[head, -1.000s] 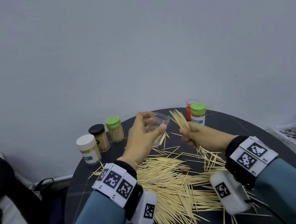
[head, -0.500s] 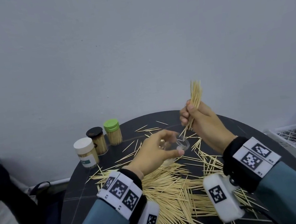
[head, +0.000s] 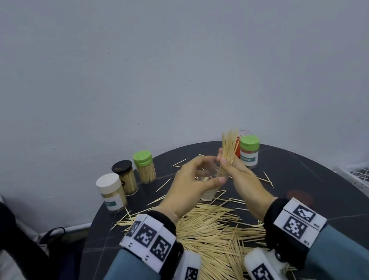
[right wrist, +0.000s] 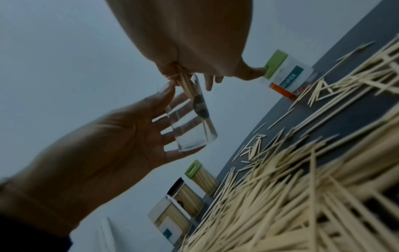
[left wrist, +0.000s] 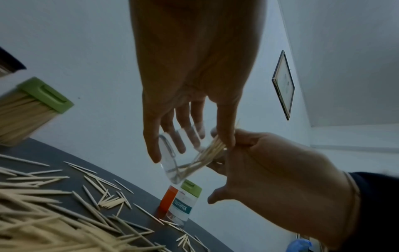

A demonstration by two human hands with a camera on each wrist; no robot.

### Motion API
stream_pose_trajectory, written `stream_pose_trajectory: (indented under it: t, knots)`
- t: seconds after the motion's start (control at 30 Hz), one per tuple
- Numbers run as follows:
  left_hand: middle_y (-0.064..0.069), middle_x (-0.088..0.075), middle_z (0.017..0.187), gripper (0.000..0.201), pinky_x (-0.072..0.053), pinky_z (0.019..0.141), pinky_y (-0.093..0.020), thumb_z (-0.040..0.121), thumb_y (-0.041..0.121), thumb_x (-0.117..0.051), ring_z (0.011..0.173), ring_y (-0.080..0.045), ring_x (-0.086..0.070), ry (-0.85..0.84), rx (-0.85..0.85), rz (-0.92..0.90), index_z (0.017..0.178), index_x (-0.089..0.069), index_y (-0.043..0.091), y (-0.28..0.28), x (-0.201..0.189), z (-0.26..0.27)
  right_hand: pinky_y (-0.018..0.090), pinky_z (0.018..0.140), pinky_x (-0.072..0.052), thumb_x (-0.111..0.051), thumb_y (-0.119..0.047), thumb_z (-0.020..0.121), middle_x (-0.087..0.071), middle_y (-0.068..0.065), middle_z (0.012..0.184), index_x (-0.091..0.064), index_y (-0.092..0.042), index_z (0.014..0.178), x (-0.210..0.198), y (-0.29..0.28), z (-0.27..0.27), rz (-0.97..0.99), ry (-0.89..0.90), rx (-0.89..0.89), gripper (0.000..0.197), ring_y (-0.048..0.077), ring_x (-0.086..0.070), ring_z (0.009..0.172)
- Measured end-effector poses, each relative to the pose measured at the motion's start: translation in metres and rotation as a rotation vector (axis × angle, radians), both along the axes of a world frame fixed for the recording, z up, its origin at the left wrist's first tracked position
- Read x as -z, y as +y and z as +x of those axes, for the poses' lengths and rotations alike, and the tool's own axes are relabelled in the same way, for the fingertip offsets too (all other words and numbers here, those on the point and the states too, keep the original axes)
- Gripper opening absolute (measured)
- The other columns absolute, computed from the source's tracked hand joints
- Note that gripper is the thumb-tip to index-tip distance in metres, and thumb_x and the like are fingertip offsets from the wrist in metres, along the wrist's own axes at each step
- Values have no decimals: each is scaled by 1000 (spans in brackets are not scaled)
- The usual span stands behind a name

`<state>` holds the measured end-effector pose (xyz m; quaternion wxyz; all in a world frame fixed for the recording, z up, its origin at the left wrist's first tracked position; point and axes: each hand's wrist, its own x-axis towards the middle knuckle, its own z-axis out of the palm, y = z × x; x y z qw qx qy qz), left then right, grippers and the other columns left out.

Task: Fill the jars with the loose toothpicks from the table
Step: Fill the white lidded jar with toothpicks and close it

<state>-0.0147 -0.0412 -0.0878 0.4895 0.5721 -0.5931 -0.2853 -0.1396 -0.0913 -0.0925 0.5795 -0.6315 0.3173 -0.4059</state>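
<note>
Head view: a person at a round dark table lifts a clear jar off the surface, the left hand wrapped round it with thumb on the near side and fingers spread behind the wall. Just to that hand's right, and touching the jar's mouth, the right hand pinches a bundle of toothpicks, thumb and fingers closed on the middle of the sticks; the bundle stands nearly upright, upper ends fanning above the knuckles, lower ends already inside the jar. The left wrist view shows the jar tilted, mouth toward the right hand, with the tips of the sticks reaching toward its base. Below and behind both wrists a thick heap of loose toothpicks covers the table, with strays scattered out beyond the hands. Beyond the right hand stand a green-capped jar labelled TOOTHPICK and, partly hidden behind the bundle, an orange container. Well to the left of the left hand three closed jars sit in a row, each packed with sticks: a white-lidded jar, a black-lidded jar and a green-lidded jar
</note>
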Motion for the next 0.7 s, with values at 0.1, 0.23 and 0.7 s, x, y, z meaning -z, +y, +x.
stream_pose_trajectory:
  t: [0.1,0.23,0.7]
  knots:
    - [2,-64,115,45,-49,96,-42,79,24,-74,106,-15,-61,-3,13,20,122,-59,22,1,-1,2,23,96,-26,-37,-28,100,-42,-5,131,-50,-29,117,-2,0,-1,39,12,-31,22,2,-40,114]
    - [3,-63,117,47,-48,98,-44,80,25,-73,109,-15,-60,-8,24,30,124,-57,21,3,-3,3,28,105,-23,-40,-26,99,-44,-10,135,-56,-23,105,-4,1,-3,22,17,-76,17,9,-36,129]
    - [11,-63,104,47,-48,97,-45,80,24,-73,98,-11,-58,-38,43,44,124,-57,20,4,-4,0,39,108,-32,-32,-33,100,-57,-8,129,-57,-22,81,-2,-4,-2,-2,-94,-23,33,15,-47,125]
